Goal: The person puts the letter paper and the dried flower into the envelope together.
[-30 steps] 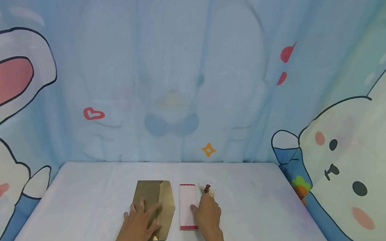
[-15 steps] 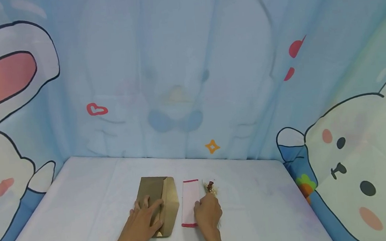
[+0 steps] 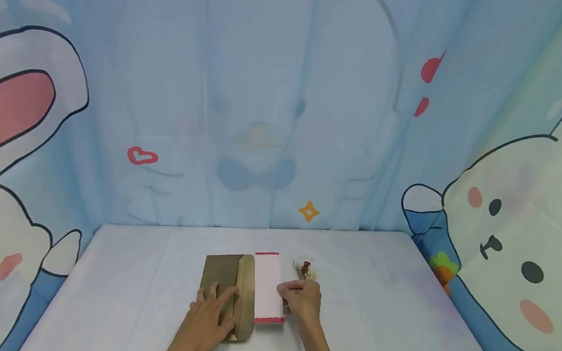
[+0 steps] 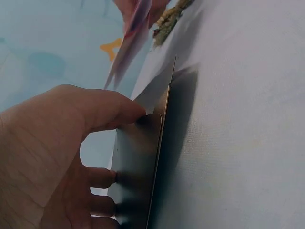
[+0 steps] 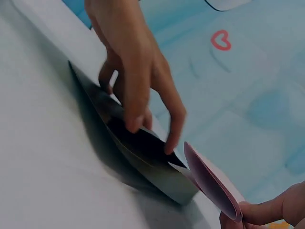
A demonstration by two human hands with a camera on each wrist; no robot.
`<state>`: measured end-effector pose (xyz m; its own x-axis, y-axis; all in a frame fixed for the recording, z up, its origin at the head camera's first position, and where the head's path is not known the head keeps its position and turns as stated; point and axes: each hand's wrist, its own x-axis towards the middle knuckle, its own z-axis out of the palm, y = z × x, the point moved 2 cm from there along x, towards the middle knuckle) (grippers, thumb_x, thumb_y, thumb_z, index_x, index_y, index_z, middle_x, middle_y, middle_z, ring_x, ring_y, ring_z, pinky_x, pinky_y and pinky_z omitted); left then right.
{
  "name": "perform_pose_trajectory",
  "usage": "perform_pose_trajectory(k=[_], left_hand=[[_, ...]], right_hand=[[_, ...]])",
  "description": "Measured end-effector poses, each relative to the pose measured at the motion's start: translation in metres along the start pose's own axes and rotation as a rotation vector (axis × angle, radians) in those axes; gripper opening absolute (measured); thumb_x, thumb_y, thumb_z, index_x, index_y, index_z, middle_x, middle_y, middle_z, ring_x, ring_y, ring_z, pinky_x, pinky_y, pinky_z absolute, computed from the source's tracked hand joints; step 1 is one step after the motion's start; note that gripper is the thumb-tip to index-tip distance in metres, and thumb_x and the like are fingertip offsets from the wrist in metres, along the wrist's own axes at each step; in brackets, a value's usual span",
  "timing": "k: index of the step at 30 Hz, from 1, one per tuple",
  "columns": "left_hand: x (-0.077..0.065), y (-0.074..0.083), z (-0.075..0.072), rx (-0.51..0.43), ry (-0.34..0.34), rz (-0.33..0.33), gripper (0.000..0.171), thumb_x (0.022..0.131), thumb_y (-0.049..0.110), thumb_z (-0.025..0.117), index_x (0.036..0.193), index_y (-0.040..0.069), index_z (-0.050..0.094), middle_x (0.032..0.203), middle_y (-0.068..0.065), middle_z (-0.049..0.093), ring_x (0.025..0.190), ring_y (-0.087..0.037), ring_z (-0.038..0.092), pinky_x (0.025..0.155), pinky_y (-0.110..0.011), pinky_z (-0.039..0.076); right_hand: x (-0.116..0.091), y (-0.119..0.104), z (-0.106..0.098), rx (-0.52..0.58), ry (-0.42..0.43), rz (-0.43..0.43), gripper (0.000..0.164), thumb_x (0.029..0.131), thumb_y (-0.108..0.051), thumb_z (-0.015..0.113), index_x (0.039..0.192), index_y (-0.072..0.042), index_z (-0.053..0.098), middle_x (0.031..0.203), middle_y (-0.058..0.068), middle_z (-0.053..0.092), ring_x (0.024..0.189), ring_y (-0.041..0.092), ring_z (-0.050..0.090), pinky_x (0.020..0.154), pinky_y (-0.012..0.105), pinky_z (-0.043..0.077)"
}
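A gold envelope (image 3: 220, 270) lies on the white table, its flap side facing right. My left hand (image 3: 199, 322) rests on it with fingers spread, pressing it down. In the right wrist view the opening of the envelope (image 5: 186, 183) gapes near the left thumb and forefinger. My right hand (image 3: 305, 301) pinches the right edge of a pink folded paper (image 3: 267, 282) with red ends. This folded paper (image 5: 217, 186) is raised off the table, its left edge close beside the envelope's flap.
A small bunch of dried flowers (image 3: 306, 271) lies just beyond the right hand. The white tablecloth (image 3: 382, 295) runs back to a blue cartoon-print curtain (image 3: 253, 88), which also hangs at both sides.
The right hand has taken hold of the pink folded paper, lifted it and brought it left toward the envelope. The left hand keeps its place on the envelope. The head view has shifted slightly.
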<state>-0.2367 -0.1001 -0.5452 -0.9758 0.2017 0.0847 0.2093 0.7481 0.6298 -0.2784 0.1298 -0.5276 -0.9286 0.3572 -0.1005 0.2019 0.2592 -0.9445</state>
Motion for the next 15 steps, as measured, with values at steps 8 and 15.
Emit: perform_pose_trajectory(k=[8,15], left_hand=[[0.000,-0.001,-0.001,-0.037,-0.042,-0.031,0.059,0.098,0.025,0.068,0.156,0.029,0.056,0.172,-0.029,0.039,0.154,-0.074,0.026,0.120,-0.086,0.028],[0.000,-0.003,-0.005,-0.028,-0.045,-0.033,0.056,0.101,0.029,0.070,0.155,0.031,0.056,0.171,-0.029,0.040,0.154,-0.073,0.027,0.119,-0.086,0.030]], right_hand=[[-0.002,0.013,0.028,-0.098,-0.016,0.014,0.007,0.085,0.001,0.087,0.082,0.000,0.081,0.066,0.009,0.073,0.046,0.012,0.066,0.043,0.025,0.054],[-0.001,0.016,0.040,-0.042,-0.019,-0.034,0.010,0.083,0.006,0.085,0.078,0.002,0.078,0.060,0.009,0.071,0.041,0.012,0.065,0.042,0.029,0.057]])
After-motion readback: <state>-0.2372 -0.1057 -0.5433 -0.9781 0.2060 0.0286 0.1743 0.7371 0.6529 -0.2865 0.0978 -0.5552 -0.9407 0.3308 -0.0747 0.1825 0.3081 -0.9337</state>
